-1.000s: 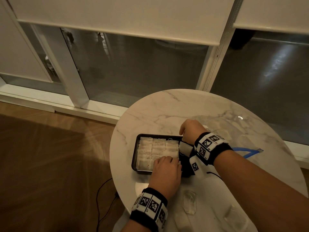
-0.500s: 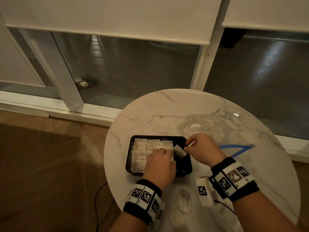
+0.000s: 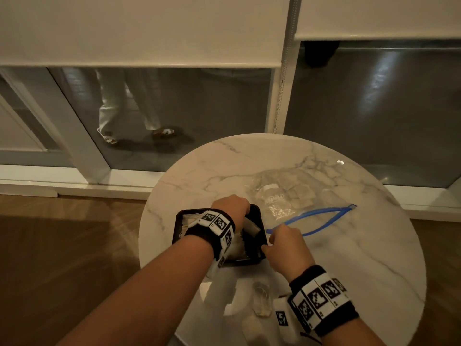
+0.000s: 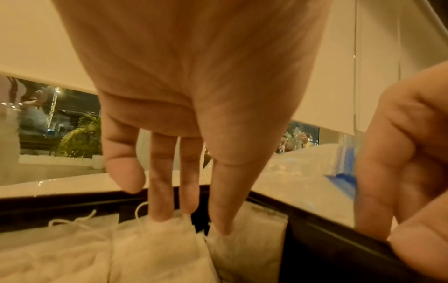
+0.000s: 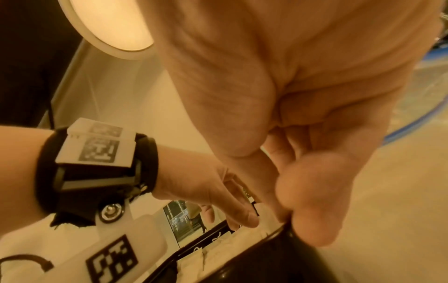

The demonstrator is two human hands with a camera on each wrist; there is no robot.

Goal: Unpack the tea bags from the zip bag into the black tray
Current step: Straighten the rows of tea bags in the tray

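Marble, white with grey veins, tops the round counter [image 3: 349, 245] by the window, and the black tray [image 3: 257, 260] sits near its left edge. Rows of white tea bags [image 4: 155, 247] lie flat inside the tray, their strings loose on top. The person's left hand [image 3: 230, 208] reaches across the tray from above; its grip is spread, straight fingers [image 4: 161, 191] pointing down with the tips pressing on the tea bags at the far end, the thumb on a bag that leans against the right wall. The right hand [image 3: 287, 248] is at the tray's right rim, fingers curled, the thumb and a fingertip pinching the rim near the front right corner.

Just beyond the tray, to the right, the clear zip bag [image 3: 294, 196] lies flat on the counter with its blue zip strip [image 3: 324, 216] gaping open towards the right hand; a few pale tea bags show through the plastic. Both wrists wear black bands with square printed markers. A small clear wrapper [image 3: 262, 300] lies on the counter near the front edge. Behind the glass, someone's legs in light trousers [image 3: 124, 101] are visible.
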